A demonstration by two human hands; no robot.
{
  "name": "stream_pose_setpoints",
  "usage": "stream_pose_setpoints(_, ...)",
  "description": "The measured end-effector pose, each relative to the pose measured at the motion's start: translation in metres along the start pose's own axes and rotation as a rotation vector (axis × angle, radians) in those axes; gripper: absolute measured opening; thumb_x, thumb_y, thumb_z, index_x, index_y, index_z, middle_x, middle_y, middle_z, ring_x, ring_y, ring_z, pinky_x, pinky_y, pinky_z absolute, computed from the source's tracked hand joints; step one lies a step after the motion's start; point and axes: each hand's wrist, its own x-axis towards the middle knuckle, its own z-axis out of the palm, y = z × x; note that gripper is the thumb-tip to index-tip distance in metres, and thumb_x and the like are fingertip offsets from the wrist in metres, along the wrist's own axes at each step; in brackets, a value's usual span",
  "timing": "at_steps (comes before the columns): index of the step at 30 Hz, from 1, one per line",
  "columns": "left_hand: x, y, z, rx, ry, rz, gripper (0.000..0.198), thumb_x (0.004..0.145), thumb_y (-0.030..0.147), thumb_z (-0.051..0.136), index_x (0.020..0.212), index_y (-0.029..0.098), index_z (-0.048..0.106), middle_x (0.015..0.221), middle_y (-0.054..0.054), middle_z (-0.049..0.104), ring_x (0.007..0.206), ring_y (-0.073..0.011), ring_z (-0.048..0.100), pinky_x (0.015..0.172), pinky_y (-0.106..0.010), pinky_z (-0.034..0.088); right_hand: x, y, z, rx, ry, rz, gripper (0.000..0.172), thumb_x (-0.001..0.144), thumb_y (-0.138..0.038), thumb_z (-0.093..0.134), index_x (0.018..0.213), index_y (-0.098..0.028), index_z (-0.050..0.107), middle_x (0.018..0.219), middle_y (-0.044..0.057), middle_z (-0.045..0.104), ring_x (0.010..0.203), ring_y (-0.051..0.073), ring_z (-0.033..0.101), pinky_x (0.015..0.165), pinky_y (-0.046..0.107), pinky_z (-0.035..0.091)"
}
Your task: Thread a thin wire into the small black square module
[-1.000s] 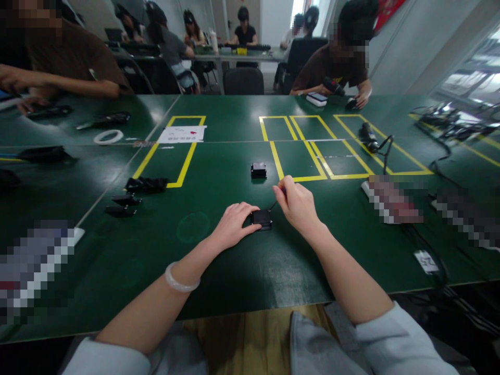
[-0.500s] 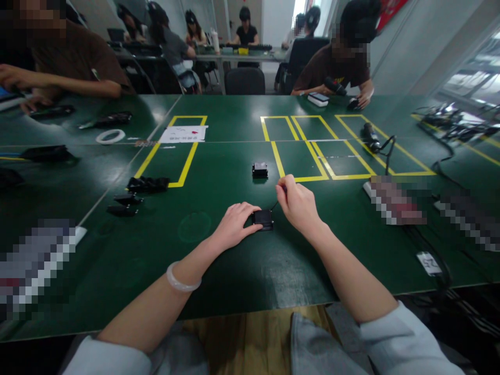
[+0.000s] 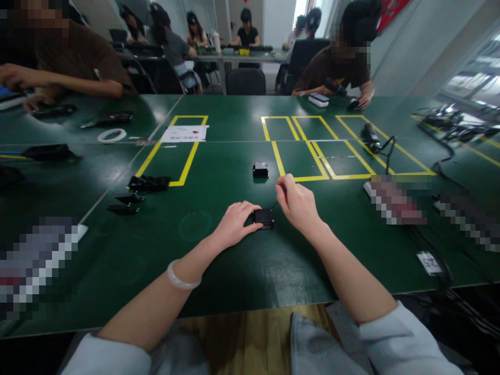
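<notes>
A small black rectangular box [image 3: 264, 217] lies on the green table, with small shiny points at its edges. My left hand [image 3: 237, 221] grips its left side between thumb and fingers. My right hand [image 3: 297, 203] is closed around a thin dark-shafted tool [image 3: 274, 205]; the fist hides most of it. The shaft slants down left to the box's upper right corner; whether the tip touches cannot be made out. Beyond the hands stands a second black box [image 3: 260, 169] of similar look, with a lighter top.
Black parts [image 3: 148, 183] and two smaller black pieces [image 3: 124, 208] lie at left. Yellow tape outlines [image 3: 277, 159] mark the green table [image 3: 230, 271]. A white tape roll [image 3: 111, 135], a paper sheet [image 3: 184, 134] and right-hand cables [image 3: 449, 125] lie farther off. Co-workers sit across.
Almost nothing differs. The view has shifted very slightly; both hands keep their hold at the box and the tool.
</notes>
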Motion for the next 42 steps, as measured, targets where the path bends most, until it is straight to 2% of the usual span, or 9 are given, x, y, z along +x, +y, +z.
stream_pose_setpoints(4,0.0,0.0,0.0,-0.001,-0.008,-0.011,0.036,0.09,0.046,0.057,0.117,0.022,0.056,0.113,-0.007,0.061,0.108,-0.0252,0.055,0.097,-0.042,0.039,-0.001,0.001,-0.001,0.015,-0.011,-0.015,0.026,0.098,-0.034,0.031,0.095,-0.019,0.052,0.072,0.002,0.063,0.061,0.014,0.056,0.061,0.025,0.034)
stream_pose_setpoints(9,0.0,0.002,-0.002,-0.009,-0.009,-0.011,0.036,0.09,0.045,0.057,0.117,0.022,0.057,0.113,-0.007,0.061,0.109,-0.0257,0.055,0.098,-0.042,0.038,-0.003,0.003,0.0,-0.007,0.028,-0.048,0.035,0.1,-0.042,0.029,0.087,-0.02,0.053,0.067,0.001,0.061,0.059,0.014,0.054,0.061,0.026,0.033)
stream_pose_setpoints(16,0.0,0.001,-0.002,-0.029,-0.017,-0.012,0.034,0.09,0.044,0.057,0.117,0.023,0.057,0.113,-0.007,0.061,0.109,-0.0254,0.054,0.099,-0.042,0.038,-0.002,0.002,0.0,-0.042,0.057,-0.079,0.031,0.101,-0.034,0.028,0.09,-0.019,0.053,0.068,0.001,0.062,0.058,0.013,0.053,0.061,0.026,0.033)
stream_pose_setpoints(21,0.0,0.001,-0.003,-0.031,-0.015,-0.006,0.034,0.09,0.044,0.056,0.116,0.023,0.056,0.112,-0.006,0.061,0.108,-0.0252,0.055,0.097,-0.042,0.038,0.0,0.0,-0.003,-0.066,0.034,-0.097,0.031,0.1,-0.033,0.029,0.089,-0.019,0.054,0.067,0.002,0.062,0.058,0.014,0.053,0.063,0.026,0.033)
stream_pose_setpoints(30,0.0,0.004,-0.004,-0.023,-0.017,-0.016,0.034,0.09,0.045,0.056,0.116,0.022,0.057,0.111,-0.007,0.061,0.106,-0.0256,0.055,0.095,-0.041,0.039,0.007,0.002,-0.006,-0.093,-0.036,-0.054,0.038,0.1,-0.042,0.026,0.084,-0.02,0.053,0.065,0.002,0.062,0.059,0.015,0.056,0.058,0.026,0.028)
stream_pose_setpoints(37,0.001,0.002,-0.003,-0.016,-0.017,-0.005,0.033,0.091,0.044,0.056,0.116,0.023,0.056,0.112,-0.006,0.061,0.106,-0.0251,0.055,0.095,-0.04,0.039,0.005,0.001,-0.004,-0.087,-0.022,-0.063,0.031,0.101,-0.033,0.025,0.094,-0.02,0.053,0.071,0.002,0.065,0.058,0.014,0.056,0.059,0.026,0.03)
stream_pose_setpoints(42,0.0,0.002,-0.003,-0.021,-0.015,-0.002,0.034,0.091,0.044,0.056,0.116,0.022,0.056,0.11,-0.006,0.061,0.106,-0.025,0.055,0.094,-0.04,0.039,0.005,0.0,-0.005,-0.099,-0.011,-0.08,0.028,0.1,-0.033,0.03,0.09,-0.02,0.053,0.07,0.002,0.065,0.06,0.014,0.056,0.061,0.026,0.031)
